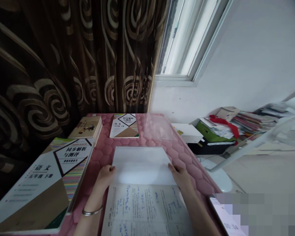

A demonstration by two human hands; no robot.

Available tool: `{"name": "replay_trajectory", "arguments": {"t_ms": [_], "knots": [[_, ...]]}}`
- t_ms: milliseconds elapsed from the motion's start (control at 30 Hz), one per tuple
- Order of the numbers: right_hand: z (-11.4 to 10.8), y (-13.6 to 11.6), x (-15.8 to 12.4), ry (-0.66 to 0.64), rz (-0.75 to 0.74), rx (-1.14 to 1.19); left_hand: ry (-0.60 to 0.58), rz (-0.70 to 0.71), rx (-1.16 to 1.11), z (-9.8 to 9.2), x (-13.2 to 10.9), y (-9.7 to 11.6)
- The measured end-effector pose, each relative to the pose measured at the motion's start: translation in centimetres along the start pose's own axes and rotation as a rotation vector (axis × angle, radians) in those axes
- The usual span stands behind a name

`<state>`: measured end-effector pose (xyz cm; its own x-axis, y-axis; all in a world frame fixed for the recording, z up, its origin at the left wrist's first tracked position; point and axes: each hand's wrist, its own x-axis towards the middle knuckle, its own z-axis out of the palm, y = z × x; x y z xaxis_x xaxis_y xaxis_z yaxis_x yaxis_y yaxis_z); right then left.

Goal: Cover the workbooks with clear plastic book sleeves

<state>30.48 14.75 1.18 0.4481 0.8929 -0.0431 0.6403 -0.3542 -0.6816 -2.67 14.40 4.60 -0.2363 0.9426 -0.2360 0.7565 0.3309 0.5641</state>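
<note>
Left hand [105, 177], right hand [182, 177] grip blue-inked paper [144, 193]; workbook [43, 186] reads "语文"

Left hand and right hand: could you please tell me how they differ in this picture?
The left hand has a silver bangle on its wrist; no bangle shows on the right hand's wrist.
The left hand is at the left edge of the white sheet, the right hand at its right edge.
The left hand is nearer the large workbook, the right hand nearer the lit screen.
Both hold the sheet.
</note>
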Motion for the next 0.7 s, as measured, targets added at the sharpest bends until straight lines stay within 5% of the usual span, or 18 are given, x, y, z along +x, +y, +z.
{"name": "replay_trajectory", "arguments": {"t_ms": [367, 700], "knots": [[0.2, -0.9, 0.0, -0.086, -0.027, -0.178, 0.023, -0.035, 0.025, 0.2, 0.1, -0.1], [0.3, -0.4, -0.1, -0.029, -0.049, -0.143, 0.042, -0.044, 0.067, 0.2, -0.1, 0.2]]}}
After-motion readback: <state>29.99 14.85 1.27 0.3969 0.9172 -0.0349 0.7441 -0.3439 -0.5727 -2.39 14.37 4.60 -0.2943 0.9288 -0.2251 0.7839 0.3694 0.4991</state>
